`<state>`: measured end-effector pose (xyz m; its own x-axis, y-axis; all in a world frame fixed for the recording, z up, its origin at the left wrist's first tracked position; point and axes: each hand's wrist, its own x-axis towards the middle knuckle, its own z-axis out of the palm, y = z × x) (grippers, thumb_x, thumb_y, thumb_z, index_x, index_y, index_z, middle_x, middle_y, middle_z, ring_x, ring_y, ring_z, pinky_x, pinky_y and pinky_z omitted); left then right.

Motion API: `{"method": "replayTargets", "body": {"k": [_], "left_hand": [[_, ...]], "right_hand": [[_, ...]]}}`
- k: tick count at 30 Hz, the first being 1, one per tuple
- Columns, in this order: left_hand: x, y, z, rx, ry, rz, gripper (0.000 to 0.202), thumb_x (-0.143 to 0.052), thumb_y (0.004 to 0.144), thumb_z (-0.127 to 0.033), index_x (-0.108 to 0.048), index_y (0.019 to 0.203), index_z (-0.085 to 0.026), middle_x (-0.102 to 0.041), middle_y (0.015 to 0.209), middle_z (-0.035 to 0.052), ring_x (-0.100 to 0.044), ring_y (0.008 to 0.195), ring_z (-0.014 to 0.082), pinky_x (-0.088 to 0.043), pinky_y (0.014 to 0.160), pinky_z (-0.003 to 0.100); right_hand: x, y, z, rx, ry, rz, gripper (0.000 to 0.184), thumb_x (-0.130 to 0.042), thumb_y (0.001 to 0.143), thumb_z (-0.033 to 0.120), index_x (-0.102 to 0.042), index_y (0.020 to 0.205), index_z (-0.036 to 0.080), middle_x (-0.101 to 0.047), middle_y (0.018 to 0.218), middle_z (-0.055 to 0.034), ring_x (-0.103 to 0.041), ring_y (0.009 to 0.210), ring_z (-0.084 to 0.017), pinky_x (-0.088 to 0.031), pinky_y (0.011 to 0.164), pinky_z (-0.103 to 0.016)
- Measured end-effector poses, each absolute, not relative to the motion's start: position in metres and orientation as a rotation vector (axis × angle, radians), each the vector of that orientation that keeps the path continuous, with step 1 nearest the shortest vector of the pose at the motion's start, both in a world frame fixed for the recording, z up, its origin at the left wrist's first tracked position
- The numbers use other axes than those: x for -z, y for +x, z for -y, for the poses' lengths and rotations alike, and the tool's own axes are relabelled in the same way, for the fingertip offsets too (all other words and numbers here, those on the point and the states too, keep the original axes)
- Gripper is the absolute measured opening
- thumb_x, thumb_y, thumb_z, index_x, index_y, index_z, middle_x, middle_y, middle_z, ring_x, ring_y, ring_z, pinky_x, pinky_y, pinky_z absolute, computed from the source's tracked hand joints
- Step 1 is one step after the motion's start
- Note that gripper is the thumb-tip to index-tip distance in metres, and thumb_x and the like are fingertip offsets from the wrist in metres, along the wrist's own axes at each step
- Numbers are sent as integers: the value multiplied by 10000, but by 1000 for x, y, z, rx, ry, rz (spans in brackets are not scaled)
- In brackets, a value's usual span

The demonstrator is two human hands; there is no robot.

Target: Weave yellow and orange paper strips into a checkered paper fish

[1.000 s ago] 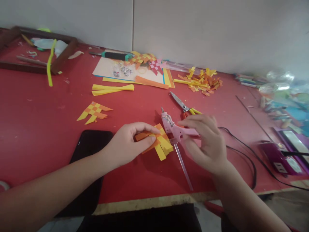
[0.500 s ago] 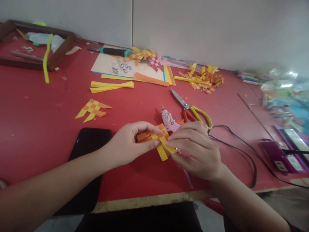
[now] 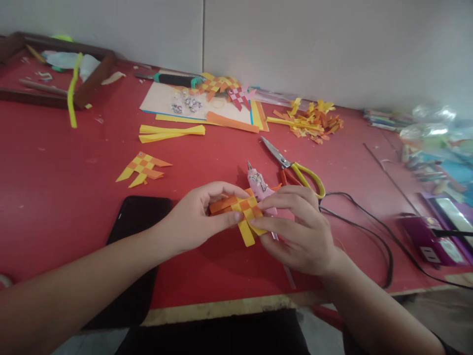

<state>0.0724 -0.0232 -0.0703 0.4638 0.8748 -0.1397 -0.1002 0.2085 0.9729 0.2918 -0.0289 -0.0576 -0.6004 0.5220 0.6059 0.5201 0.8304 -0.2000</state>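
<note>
Both hands meet over a woven piece of orange and yellow paper strips (image 3: 246, 211) just above the red table (image 3: 55, 187). My left hand (image 3: 197, 217) pinches its left side, thumb underneath and fingers curled over the orange ends. My right hand (image 3: 299, 229) pinches its right side with thumb and fingertips on the yellow strips. A pink glue gun (image 3: 258, 183) lies on the table right behind the woven piece, partly hidden by my right fingers.
Yellow-handled scissors (image 3: 295, 170) lie behind the glue gun. A black phone (image 3: 138, 231) sits under my left forearm. A finished woven fish (image 3: 142, 167), yellow strips (image 3: 170, 132), paper scraps (image 3: 308, 121), a black cord (image 3: 369, 231) and a purple device (image 3: 428, 239) surround the hands.
My right hand let go of the pink glue gun, which now lies on the table, and came left to pinch the woven paper piece. My left hand kept its hold.
</note>
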Motion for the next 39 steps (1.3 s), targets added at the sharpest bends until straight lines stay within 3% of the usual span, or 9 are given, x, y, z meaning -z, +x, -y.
{"method": "replayTargets", "body": {"k": [6,14,16,18,21,25,28,33,39], "left_hand": [[68,72,23,-795,1138,-841,251,-740,842,-244,-661,1079,-239,-732,1052,-20,-672,965,107,-519,814,186],[67,73,23,-752,1151,-890,175,-776,804,-301,-706,949,-233,-747,966,-36,-681,899,107,-521,794,186],[67,73,23,-752,1175,-908,176,-776,799,-290,-700,945,-225,-742,963,-30,-683,889,113,-525,790,199],[66,73,23,-767,1215,-921,156,-766,804,-272,-693,932,-221,-735,969,-28,-680,900,117,-521,796,203],[65,72,24,-792,1270,-959,205,-766,799,-270,-676,982,-243,-725,965,-38,-670,902,110,-512,789,192],[64,71,25,-809,1312,-1011,307,-767,794,-273,-650,1078,-287,-721,922,-50,-654,822,100,-514,752,192],[64,71,26,-805,1293,-951,315,-746,806,-244,-643,1101,-285,-725,864,-45,-654,766,107,-515,680,188],[59,72,28,-758,1313,-964,364,-762,795,-268,-657,1143,-267,-725,798,-34,-667,733,113,-513,664,189],[57,74,27,-685,1289,-1060,452,-793,771,-351,-674,1194,-247,-768,938,8,-710,856,177,-549,782,263]], "right_hand": [[58,295,30,-11,-765,2361,257,-671,725,58,-690,898,247,-579,1084,-47,-518,977,-234,-462,870,-456],[59,295,31,-3,-742,2410,276,-692,748,73,-694,922,288,-530,1136,-35,-505,1034,-230,-430,895,-443],[57,296,31,-33,-738,2437,218,-740,768,167,-699,927,311,-508,1177,-34,-502,1059,-237,-408,919,-457],[54,298,33,-136,-698,2447,189,-773,773,367,-698,940,320,-476,1218,-43,-490,1092,-259,-385,952,-491],[51,300,35,-436,-673,2331,385,-679,794,598,-662,1021,287,-469,1184,-73,-497,1080,-270,-419,941,-495],[52,296,39,-799,-988,2044,310,-632,889,447,-554,1115,249,-529,1038,-60,-558,922,-195,-504,793,-375],[52,288,41,-829,-1137,2053,160,-653,890,318,-563,984,224,-578,946,-31,-562,834,-149,-490,734,-311],[49,280,43,-882,-1208,2075,191,-619,912,300,-537,772,198,-572,731,17,-507,639,-94,-438,586,-246],[48,279,43,-894,-1258,2040,161,-610,901,295,-606,782,187,-628,739,-8,-539,632,-109,-442,561,-255]]}}
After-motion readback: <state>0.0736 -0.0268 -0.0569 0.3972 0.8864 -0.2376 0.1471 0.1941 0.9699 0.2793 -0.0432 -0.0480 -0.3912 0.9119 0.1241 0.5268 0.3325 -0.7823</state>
